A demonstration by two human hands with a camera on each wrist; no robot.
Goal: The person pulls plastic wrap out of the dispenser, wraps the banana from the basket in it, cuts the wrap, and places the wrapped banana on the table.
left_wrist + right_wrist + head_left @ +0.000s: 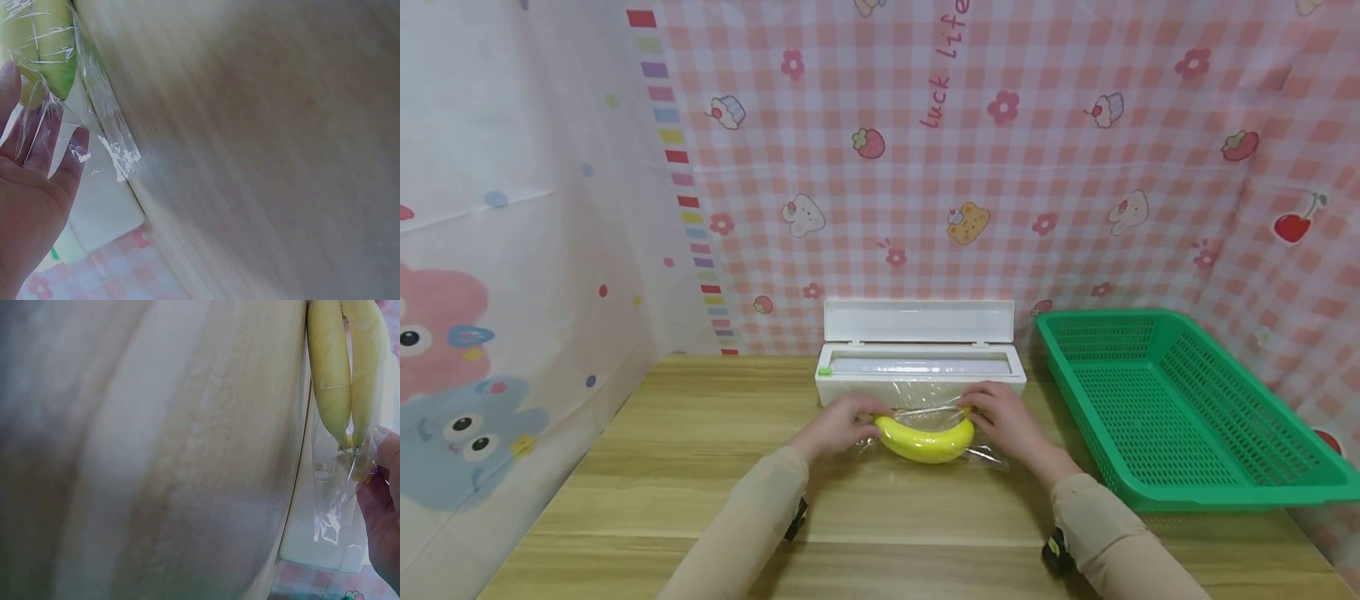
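Note:
Yellow bananas (925, 442), wrapped in clear cling film (988, 457), are between my two hands in the head view. The wrist views show two bananas side by side, meeting at the stem end. My left hand (844, 427) holds their left end, thumb on one side and fingers on the other, with loose film (119, 153) hanging past the fingers. At the stem, my right hand (1006, 421) pinches the bananas and film between thumb and fingers. Just behind is a white cling film dispenser (842, 390), lid raised, with film stretching from its front toward the bananas.
A green plastic basket (1165, 504) stands to the right, close to my right forearm. The wooden table (700, 467) meets a pink checked cloth (760, 275) at the back. A green piece (825, 372) sits on the dispenser's left end.

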